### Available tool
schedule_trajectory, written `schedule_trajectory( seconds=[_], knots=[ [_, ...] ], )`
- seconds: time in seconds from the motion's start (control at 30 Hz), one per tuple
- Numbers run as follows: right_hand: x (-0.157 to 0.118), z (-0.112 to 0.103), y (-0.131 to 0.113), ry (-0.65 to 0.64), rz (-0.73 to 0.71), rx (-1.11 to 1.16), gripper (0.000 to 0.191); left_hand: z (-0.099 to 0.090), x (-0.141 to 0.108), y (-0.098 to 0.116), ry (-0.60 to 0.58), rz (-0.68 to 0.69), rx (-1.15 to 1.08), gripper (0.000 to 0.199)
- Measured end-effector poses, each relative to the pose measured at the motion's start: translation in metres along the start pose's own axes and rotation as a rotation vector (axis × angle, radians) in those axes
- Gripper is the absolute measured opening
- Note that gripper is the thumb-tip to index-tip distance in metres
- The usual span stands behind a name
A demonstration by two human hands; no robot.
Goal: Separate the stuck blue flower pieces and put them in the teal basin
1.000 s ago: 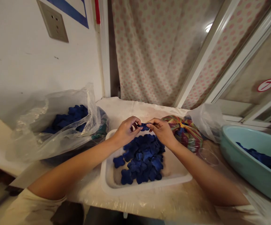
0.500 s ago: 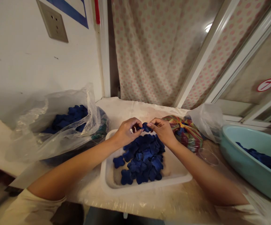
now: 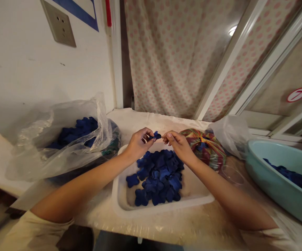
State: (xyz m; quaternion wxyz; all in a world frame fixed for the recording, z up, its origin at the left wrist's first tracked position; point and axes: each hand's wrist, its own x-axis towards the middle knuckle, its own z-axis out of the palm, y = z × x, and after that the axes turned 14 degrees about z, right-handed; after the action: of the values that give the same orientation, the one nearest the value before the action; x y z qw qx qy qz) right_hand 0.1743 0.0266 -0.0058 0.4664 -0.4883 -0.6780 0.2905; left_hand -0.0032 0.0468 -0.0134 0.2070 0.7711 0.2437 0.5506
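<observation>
From the head view, your left hand [image 3: 139, 143] pinched a dark blue flower-shaped piece [image 3: 155, 136] between its fingers, your right hand [image 3: 179, 146] drawn narrow just beside it (fingertips nearly touching), both above a white tray [image 3: 166, 205] heaped with more blue pieces [image 3: 160, 174].

A crumpled clear plastic bag [image 3: 36, 155] is slumping at the left of the worktop [image 3: 151, 120], and a pale teal plastic basin [image 3: 271, 181] is sitting at its right edge. A red-and-green patterned plastic bag [image 3: 208, 148] is lying beside what looks like a clear round lid [image 3: 231, 175], while a pink-dotted curtain [image 3: 163, 59] is hanging behind.
</observation>
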Motion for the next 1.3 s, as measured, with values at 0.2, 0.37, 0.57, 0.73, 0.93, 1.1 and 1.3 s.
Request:
schedule_trajectory(
  seconds=[0.2,0.37,0.57,0.73,0.93,1.1,1.3],
  knots=[
    [0.003,-0.002,0.002,-0.005,-0.038,-0.086,0.025,-0.001,-0.003,0.004,-0.162,0.070,-0.028,0.008],
    [0.004,-0.002,0.001,0.010,-0.051,-0.116,0.021,0.000,-0.003,0.005,-0.160,0.071,-0.031,0.007],
    [0.004,-0.003,0.001,0.032,-0.009,-0.057,0.024,0.000,-0.003,0.004,-0.168,0.029,-0.050,0.007],
    [0.004,-0.002,0.001,0.043,0.025,0.034,0.031,0.001,-0.004,0.001,-0.146,0.013,-0.038,0.007],
    [0.005,-0.002,0.003,0.129,0.073,0.137,0.034,0.001,-0.004,-0.001,-0.149,0.019,-0.012,0.007],
    [0.004,-0.003,0.004,0.157,0.096,0.175,0.030,0.002,-0.005,-0.005,-0.126,0.030,-0.007,0.008],
    [0.007,-0.004,0.007,0.280,0.066,0.312,0.025,0.002,-0.004,-0.008,-0.086,0.009,0.016,0.009]
  ],
)
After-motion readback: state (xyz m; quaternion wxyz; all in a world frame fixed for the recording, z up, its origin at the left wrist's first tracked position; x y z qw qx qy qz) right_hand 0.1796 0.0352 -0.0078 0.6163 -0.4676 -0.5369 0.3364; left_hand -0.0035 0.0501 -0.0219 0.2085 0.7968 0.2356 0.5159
